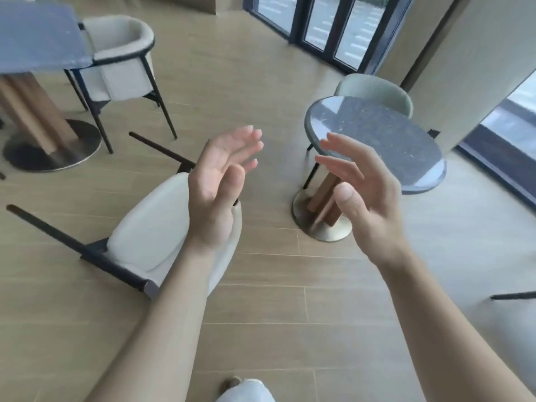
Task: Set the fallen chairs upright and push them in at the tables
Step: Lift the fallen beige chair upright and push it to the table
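A cream chair [150, 227] lies on its side on the wood floor at centre left, its dark legs pointing left and away. My left hand [220, 184] hovers above its back, fingers apart, holding nothing. My right hand [365, 198] is raised beside it, palm turned inward, also empty. Past my right hand stands a small round dark-topped table [406, 146] on a wooden post with a metal base. A green chair [377, 89] stands upright, tucked behind that table.
At top left a grey table [37, 36] on a round metal base has a cream chair [121, 59] upright at it. A dark chair leg [513, 295] pokes in at the right edge. Glass doors [324, 24] and a pillar [464, 68] lie beyond.
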### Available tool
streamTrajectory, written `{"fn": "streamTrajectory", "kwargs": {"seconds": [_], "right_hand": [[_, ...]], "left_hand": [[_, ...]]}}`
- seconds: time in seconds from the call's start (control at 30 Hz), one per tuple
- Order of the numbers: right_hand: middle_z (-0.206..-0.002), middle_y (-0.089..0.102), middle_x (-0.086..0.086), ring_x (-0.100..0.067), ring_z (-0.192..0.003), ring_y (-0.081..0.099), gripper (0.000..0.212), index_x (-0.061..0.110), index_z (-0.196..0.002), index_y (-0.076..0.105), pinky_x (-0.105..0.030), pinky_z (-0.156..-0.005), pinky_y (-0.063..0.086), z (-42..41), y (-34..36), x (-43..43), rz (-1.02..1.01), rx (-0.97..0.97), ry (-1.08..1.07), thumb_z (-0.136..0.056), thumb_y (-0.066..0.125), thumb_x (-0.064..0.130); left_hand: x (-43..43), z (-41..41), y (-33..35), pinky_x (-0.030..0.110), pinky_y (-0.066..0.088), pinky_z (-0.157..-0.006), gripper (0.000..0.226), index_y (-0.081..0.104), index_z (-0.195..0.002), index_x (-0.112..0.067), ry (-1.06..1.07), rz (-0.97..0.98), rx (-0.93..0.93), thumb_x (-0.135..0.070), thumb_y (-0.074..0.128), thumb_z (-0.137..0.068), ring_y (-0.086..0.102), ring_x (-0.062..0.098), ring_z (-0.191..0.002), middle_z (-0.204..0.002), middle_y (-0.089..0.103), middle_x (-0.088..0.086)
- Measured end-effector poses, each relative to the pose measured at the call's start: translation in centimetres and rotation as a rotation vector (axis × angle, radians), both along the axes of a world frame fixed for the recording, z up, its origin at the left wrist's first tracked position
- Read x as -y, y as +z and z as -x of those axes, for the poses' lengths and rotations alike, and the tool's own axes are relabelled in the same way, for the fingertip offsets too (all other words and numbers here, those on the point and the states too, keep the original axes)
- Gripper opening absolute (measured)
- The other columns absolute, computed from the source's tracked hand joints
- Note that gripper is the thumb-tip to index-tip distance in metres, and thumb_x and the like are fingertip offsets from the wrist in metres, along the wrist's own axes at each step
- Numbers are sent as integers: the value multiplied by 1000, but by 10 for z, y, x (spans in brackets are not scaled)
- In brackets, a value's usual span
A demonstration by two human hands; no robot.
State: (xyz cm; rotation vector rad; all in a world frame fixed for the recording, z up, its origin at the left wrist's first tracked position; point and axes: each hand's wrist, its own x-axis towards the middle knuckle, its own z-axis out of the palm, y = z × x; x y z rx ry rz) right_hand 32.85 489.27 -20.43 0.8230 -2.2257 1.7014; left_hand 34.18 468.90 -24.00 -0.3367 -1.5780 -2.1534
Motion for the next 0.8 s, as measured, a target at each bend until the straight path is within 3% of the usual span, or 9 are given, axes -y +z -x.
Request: {"fn": "streamTrajectory", "kwargs": {"seconds": [0.17,0.33,0.57,0.8], "right_hand": [[-144,61,-15,-25,-128,67,82,9,-144,52,-45,-111,51,48,2,-24,24,-10,70,-92,60,72],[-145,61,-14,-25,-129,66,80,12,-144,52,-43,-110,51,103,-15,-12,69,37,264,-91,60,71],[-146,60,-13,-24,-129,66,69,16,-143,53,-38,-109,51,195,-42,-9,117,36,569,-95,61,65],[-145,61,-15,-24,-125,68,83,5,-145,53,-39,-107,54,246,-64,15,107,170,753,-94,59,70]], "left_hand": [[-20,17,7,51,48,-112,76,56,-135,-19,93,38,-5,-77,64,-87,62,32,-134,-137,67,-1],[-20,24,-5,57,48,-111,70,58,-135,-21,313,70,29,-74,63,-90,61,35,-134,-138,67,2],[-50,55,-21,46,50,-108,71,59,-134,-23,649,77,43,-77,64,-87,61,32,-135,-139,66,3],[-76,72,-42,42,51,-107,72,60,-135,-25,922,1,136,-77,66,-86,61,32,-136,-139,67,3]]}}
